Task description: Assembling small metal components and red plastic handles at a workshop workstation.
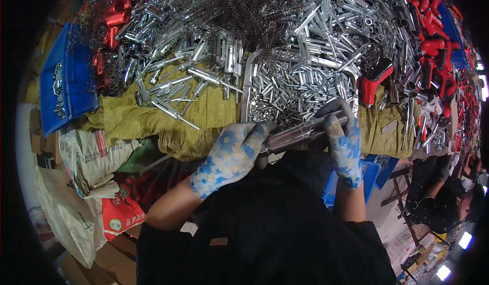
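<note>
Shiny metal tube point(300, 132) held mid-frame, both ends gripped tight by left hand point(229, 155) and right hand point(344, 142). Could be dropped onto parts tray point(247, 89) if gloves slip.

heaped chrome metal parts point(316, 15), red handles point(433, 40), blue crate point(69, 81), yellow woven cloth point(204, 117), metal tray point(248, 81)

- The tabletop point(204, 113) is being covered by yellow-green woven sacking.
- Sacks point(76, 183) and cardboard are being kept on the floor at left.
- Bright lamps point(464, 240) are shining at lower right.
</note>
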`<state>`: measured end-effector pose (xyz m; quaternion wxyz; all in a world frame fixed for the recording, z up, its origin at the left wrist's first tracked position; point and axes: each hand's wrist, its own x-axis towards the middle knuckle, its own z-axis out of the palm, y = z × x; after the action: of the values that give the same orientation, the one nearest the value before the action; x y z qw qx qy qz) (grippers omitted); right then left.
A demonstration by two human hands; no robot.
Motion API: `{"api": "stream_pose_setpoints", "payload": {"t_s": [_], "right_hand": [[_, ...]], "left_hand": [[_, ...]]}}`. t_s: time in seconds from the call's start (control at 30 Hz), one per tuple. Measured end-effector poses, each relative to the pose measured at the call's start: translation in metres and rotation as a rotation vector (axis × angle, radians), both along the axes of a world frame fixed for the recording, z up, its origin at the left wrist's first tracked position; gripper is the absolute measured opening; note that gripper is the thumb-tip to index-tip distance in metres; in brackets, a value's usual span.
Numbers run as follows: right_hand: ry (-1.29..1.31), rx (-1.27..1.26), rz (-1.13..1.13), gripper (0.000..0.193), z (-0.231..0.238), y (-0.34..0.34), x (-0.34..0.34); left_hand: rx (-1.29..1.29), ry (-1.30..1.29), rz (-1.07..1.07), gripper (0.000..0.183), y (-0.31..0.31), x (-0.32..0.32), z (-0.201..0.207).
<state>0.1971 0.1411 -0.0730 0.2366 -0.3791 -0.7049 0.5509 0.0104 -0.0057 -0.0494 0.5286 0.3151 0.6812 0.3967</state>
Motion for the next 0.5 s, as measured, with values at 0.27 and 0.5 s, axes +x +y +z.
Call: {"api": "stream_pose_setpoints", "payload": {"t_s": [0.27,0.5], "right_hand": [[-0.072,-0.106,-0.118,0.057,-0.012,-0.007,-0.002],[0.094,-0.153,-0.056,0.047,-0.019,-0.015,-0.009]], "left_hand": [[0.44,0.523,-0.092,0.035,-0.006,0.01,-0.023],[0.451,0.716,-0.216,0.029,-0.006,0.012,-0.025]]}}
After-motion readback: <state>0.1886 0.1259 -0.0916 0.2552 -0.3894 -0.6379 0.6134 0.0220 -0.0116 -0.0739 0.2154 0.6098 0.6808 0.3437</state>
